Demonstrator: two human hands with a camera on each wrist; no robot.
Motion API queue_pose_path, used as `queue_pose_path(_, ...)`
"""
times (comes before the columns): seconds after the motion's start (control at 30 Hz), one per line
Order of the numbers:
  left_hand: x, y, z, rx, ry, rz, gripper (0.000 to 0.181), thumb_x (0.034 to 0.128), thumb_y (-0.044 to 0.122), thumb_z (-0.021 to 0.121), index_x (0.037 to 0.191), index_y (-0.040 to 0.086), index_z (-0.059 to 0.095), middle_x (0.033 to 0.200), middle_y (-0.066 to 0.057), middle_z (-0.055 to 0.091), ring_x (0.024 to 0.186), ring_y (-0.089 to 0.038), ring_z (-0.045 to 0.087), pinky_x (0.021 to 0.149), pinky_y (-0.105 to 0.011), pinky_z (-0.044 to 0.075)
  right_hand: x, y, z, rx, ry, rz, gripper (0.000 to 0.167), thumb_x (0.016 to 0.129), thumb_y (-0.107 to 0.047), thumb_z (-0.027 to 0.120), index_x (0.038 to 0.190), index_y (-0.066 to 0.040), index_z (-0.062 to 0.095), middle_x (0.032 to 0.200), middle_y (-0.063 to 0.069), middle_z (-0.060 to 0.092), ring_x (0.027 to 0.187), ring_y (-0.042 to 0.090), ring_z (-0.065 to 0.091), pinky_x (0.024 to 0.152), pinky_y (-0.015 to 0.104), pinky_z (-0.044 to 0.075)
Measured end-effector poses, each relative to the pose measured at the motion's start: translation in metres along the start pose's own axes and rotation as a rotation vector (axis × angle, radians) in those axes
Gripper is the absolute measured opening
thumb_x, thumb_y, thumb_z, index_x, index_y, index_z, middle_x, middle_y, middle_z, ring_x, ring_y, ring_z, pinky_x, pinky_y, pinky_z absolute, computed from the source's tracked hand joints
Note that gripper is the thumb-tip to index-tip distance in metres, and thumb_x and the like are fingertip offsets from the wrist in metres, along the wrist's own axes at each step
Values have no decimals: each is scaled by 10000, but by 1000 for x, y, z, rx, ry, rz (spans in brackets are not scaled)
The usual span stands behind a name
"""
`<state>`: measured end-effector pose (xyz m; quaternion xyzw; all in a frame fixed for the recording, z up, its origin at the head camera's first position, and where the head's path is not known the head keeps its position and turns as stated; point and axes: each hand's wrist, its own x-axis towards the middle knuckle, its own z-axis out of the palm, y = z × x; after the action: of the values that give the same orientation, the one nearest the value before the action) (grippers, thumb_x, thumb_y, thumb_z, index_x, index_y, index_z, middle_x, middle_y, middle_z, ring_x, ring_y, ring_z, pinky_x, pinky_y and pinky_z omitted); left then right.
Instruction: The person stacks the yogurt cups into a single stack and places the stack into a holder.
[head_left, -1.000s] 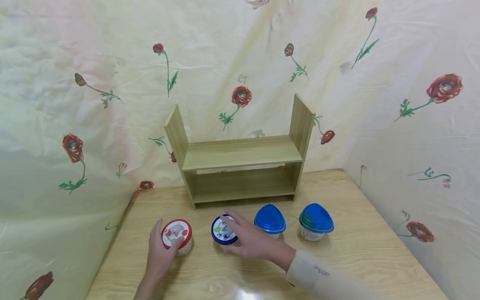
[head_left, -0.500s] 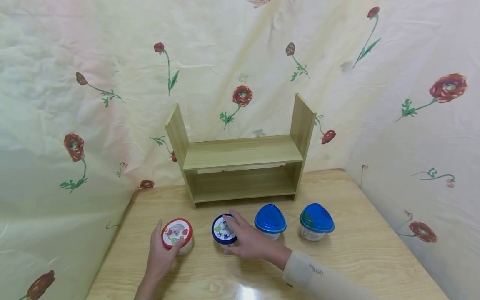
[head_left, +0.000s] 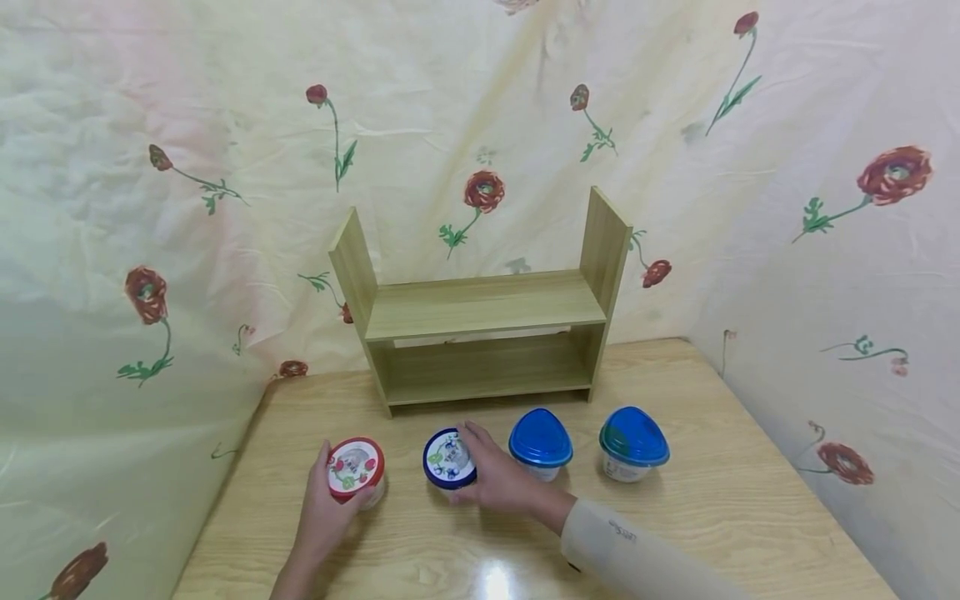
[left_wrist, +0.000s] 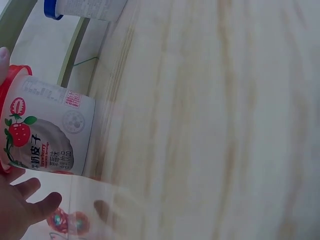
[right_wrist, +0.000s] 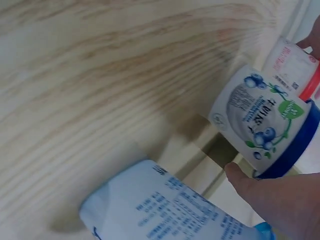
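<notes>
In the head view, my left hand (head_left: 324,515) holds a red-lidded strawberry yogurt tub (head_left: 352,465) on the table, thumb on its right, fingers on its left. The left wrist view shows that tub's (left_wrist: 47,130) printed side, with several fingertips spread below it. My right hand (head_left: 501,477) is around the right side of a blue-lidded blueberry yogurt tub (head_left: 445,458), fingers and thumb at its lid rim. From the right wrist, the blueberry tub's (right_wrist: 260,117) label faces the camera, with a finger (right_wrist: 240,180) beside it. Both tubs appear upright.
Right of the blueberry tub stand two more tubs with bright blue rounded-triangle lids, a nearer one (head_left: 540,437) and a farther one (head_left: 633,437). Behind them is a two-level wooden shelf (head_left: 487,304). Flower-printed cloth (head_left: 480,125) surrounds the wooden table (head_left: 420,554).
My right fingers have drawn back from the top of the blueberry tub's lid to its right rim. The left fingers have shifted slightly around the strawberry tub. The tubs have stayed in place.
</notes>
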<state>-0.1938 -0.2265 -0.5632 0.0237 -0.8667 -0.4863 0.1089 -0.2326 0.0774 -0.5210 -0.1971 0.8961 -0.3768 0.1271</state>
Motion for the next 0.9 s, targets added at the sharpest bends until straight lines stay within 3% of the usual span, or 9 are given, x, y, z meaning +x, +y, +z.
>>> queue_pose_path(0.33,2,-1,1,-5,-4,-44,1241,744,366,911,1622,93,78,1620,-218,220,1458,-425,258,1147,-632,265,8,5,4,16,31,14,1154,741,-385,909,1622,-235,178,1640,60,249,1448,354,340,1120,579,362)
queue_pose_path(0.9,7,-4,2,-27,-28,-170,1309,696,518,900,1629,139,64,1618,-212,226,1463,-439,246,1111,-640,316,21,-3,5,95,83,4,1149,698,-554,885,1606,-247,252,1575,67,366,1401,343,406,1090,609,385)
